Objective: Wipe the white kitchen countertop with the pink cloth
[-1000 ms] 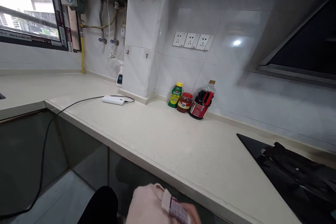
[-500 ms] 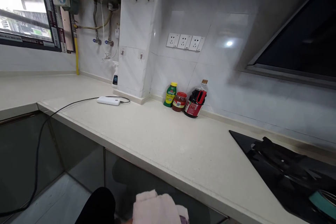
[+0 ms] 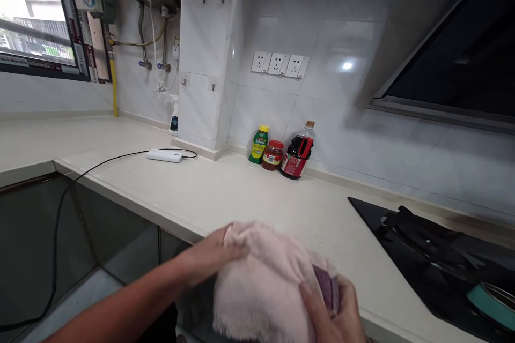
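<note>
A pale pink cloth [image 3: 265,278] with a purple part [image 3: 326,286] at its right end hangs in front of the counter's front edge, blurred by motion. My left hand [image 3: 215,254] grips its upper left side, thumb over the front. On the right, my right hand [image 3: 333,311] is closed round the lower right end, near the purple part. The cloth hides some of the fingers of both hands. Behind it lies the cream countertop [image 3: 193,187].
Against the wall stand a green bottle with yellow cap [image 3: 258,144], a red-lidded jar [image 3: 272,155] and a dark sauce bottle [image 3: 296,153]. A white power bank [image 3: 164,156] with a black cable lies left. The black gas hob [image 3: 402,257] is right, with a teal roll [image 3: 493,303].
Both hands have come up into view with the pink cloth, which rose from the bottom edge to counter height and spread out. The view has shifted slightly.
</note>
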`<state>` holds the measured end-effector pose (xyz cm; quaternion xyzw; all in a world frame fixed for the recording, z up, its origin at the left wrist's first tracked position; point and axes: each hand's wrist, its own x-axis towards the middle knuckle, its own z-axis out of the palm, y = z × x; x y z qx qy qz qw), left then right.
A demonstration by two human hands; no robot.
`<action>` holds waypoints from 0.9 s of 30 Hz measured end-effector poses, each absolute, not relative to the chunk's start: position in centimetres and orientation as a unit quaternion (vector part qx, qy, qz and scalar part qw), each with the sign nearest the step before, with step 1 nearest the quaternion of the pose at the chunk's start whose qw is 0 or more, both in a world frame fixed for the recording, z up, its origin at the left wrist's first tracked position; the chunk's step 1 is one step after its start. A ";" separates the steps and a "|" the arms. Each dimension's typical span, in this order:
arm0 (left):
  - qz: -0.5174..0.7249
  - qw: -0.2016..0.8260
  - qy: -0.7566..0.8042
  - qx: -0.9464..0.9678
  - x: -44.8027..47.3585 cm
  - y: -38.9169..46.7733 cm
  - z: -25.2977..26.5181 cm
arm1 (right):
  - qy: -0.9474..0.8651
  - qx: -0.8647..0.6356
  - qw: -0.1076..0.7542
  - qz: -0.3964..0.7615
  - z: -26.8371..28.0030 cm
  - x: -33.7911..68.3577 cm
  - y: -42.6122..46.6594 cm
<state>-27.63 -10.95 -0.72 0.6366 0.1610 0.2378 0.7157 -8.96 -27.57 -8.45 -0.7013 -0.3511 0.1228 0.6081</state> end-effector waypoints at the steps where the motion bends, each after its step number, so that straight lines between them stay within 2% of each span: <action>1: 0.265 0.656 0.193 0.679 -26.9 -9.3 0.2 | -0.349 -0.712 0.602 0.098 -7.3 -8.1 -26.6; 3: 0.334 0.518 0.279 0.736 -26.0 -6.2 1.0 | -0.370 -0.743 0.557 0.028 -5.9 -6.2 -25.1; 5: 0.389 0.395 0.336 0.761 -26.1 -4.0 0.5 | -0.406 -0.778 0.475 -0.066 -5.6 -4.5 -24.1; 8: 0.406 0.272 0.336 0.805 -27.5 -2.4 -1.8 | -0.505 -0.763 0.359 -0.184 -6.0 -3.6 -23.1; 10: 0.388 0.189 0.323 0.842 -28.5 -1.8 -3.1 | -0.617 -0.722 0.267 -0.167 -6.0 -4.3 -22.2; 12: 0.375 0.112 0.333 0.858 -29.4 -0.9 -3.7 | -0.689 -0.702 0.153 -0.094 -5.5 -5.8 -20.9; 14: 0.375 0.072 0.360 0.851 -30.1 0.4 -3.8 | -0.695 -0.715 0.063 -0.036 -4.9 -7.9 -19.4; 16: 0.381 0.067 0.383 0.839 -30.7 1.8 -3.7 | -0.688 -0.724 0.016 -0.035 -4.8 -10.4 -17.8; 18: 0.384 0.079 0.396 0.830 -31.0 3.1 -3.7 | -0.699 -0.711 0.009 -0.075 -5.3 -13.0 -16.0; 23: 0.355 0.120 0.418 0.827 -31.2 4.3 -3.9 | -0.720 -0.630 0.121 -0.263 -7.9 -19.0 -11.0; 27: 0.317 0.116 0.431 0.837 -31.4 4.4 -4.0 | -0.703 -0.609 0.161 -0.330 -9.4 -20.0 -9.4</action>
